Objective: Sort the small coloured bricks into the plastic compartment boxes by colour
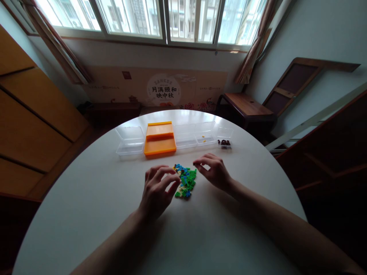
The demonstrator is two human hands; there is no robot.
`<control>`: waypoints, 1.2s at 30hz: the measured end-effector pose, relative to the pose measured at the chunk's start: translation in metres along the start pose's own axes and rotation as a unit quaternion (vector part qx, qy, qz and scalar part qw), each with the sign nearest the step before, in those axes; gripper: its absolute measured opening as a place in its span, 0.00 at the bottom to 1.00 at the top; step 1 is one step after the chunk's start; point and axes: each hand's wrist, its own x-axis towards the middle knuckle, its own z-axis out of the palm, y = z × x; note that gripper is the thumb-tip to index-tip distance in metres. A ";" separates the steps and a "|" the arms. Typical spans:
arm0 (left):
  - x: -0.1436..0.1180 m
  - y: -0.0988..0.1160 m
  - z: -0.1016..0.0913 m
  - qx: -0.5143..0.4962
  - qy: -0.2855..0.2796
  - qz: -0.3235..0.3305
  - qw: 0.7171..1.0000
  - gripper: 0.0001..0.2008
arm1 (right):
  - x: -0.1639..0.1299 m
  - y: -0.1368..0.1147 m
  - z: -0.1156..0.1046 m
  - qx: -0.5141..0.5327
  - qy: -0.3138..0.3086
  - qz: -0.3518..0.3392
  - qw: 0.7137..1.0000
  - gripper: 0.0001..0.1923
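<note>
A small pile of toy building bricks [189,179] in green, blue, tan and a few other colours lies on the white round table. My left hand [157,189] is over the pile's left side, thumb and index finger curled together at the tips; anything between them is too small to make out. To the right of the pile, my right hand [213,170] hovers with thumb and index finger pinched on what looks like a tiny dark brick [194,164]. Behind it stands a small clear box [229,147] holding several dark brown bricks.
An open orange box [159,152] stands behind the pile. Left of it is an open clear plastic box [130,152]; to its right, another open clear box [185,145] adjoins one with a few yellow bricks [203,139]. A wooden stool [248,105] stands beyond the round table [94,198].
</note>
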 end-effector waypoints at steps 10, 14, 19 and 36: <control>0.000 0.000 -0.001 -0.004 -0.012 -0.023 1.000 0.03 | 0.008 0.101 -0.055 -0.147 0.197 0.219 0.944 0.14; -0.002 -0.002 0.001 0.002 -0.026 -0.046 0.999 0.02 | 0.005 0.110 -0.058 -0.164 0.202 0.259 0.930 0.17; -0.005 -0.006 0.003 0.036 -0.046 -0.088 0.994 0.04 | 0.006 0.104 -0.056 -0.130 0.209 0.281 0.927 0.16; -0.004 -0.003 0.004 0.061 -0.114 -0.071 0.989 0.05 | 0.010 0.054 -0.032 -0.100 0.142 0.154 0.973 0.11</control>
